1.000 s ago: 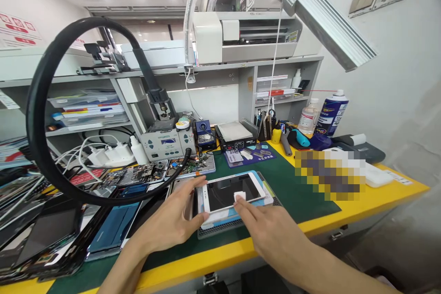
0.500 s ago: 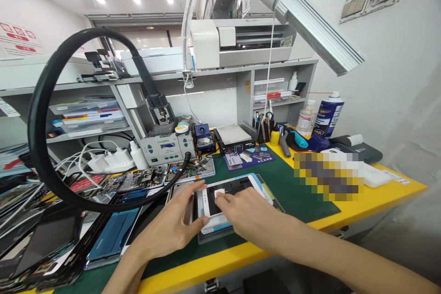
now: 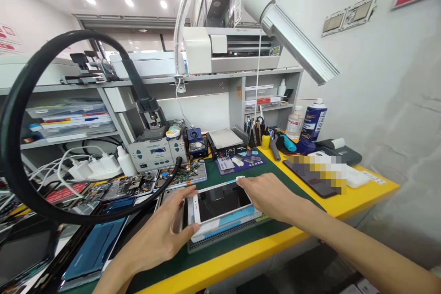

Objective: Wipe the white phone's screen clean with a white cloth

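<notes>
White-framed phone (image 3: 220, 204) lies screen-up on a blue pad over a grille plate (image 3: 227, 234), near the table's yellow front edge (image 3: 241, 257). Left hand (image 3: 161, 234), fingers spread, steadies its left end. Right hand (image 3: 272, 195) pinches a small white pad (image 3: 240, 178) at the far right corner. Light, flat strokes seem wisest. Green mat (image 3: 292, 193) to the right offers open room; loose parts (image 3: 138, 183) crowd the left.

We are steadying a white phone (image 3: 220, 203) on a perforated pad (image 3: 223, 232) with our left hand (image 3: 161, 234) at its near-left end, while our right hand (image 3: 272, 195) is pressing a small white wipe (image 3: 240, 178) at its far edge.
</notes>
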### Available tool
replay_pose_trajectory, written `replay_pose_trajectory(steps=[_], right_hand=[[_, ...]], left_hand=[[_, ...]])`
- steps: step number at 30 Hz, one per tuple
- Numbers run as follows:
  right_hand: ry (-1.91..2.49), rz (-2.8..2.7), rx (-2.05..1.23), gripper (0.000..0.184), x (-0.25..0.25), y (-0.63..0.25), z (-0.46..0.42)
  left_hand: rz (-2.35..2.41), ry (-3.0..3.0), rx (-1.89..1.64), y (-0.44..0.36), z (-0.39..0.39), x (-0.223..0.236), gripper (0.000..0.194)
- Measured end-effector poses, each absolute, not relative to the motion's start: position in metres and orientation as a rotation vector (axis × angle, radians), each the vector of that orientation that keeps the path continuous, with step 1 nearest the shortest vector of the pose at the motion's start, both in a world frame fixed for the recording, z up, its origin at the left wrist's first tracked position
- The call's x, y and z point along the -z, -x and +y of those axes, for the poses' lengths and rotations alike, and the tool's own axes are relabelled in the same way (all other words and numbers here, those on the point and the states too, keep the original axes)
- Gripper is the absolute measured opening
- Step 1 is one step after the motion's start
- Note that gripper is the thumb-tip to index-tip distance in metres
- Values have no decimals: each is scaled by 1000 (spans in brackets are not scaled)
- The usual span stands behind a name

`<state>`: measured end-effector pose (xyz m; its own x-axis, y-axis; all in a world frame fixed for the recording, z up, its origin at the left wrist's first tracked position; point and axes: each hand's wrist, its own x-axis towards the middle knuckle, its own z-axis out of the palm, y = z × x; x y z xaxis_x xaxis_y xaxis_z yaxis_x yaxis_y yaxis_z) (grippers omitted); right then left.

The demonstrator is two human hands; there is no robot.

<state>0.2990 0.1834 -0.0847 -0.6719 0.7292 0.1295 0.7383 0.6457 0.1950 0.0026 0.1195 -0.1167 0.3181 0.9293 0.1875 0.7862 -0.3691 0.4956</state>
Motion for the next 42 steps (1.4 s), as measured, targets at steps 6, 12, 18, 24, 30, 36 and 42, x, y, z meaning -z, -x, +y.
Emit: replay_pose_trajectory(steps=[6,12,18,24,30,36,42], right_hand=[[1157,-2847,373,21,83,-272,183],[1008,-2893,332,23,82,-240,177],[889,-2934,288,19,79,-214,177],[819,-2948,231,26,83,-205,180],[715,-2934,220,22,84,-210,176],[674,-2976,134,16,81,-220,159],[651,-2944,112,27,87,-229,138]], left_hand=[[1512,-2305,-708,-4,120,117,63],[1537,-2273,-674,-6,119,117,68],[1541,-2236,-669,-7,115,111,77],[1544,-2183,-647,-10,115,107,80],[1468,-2173,-681,-9,116,107,79],[1440,-2188,-673,-7,116,107,73],[1426,-2237,-659,-4,116,108,69]])
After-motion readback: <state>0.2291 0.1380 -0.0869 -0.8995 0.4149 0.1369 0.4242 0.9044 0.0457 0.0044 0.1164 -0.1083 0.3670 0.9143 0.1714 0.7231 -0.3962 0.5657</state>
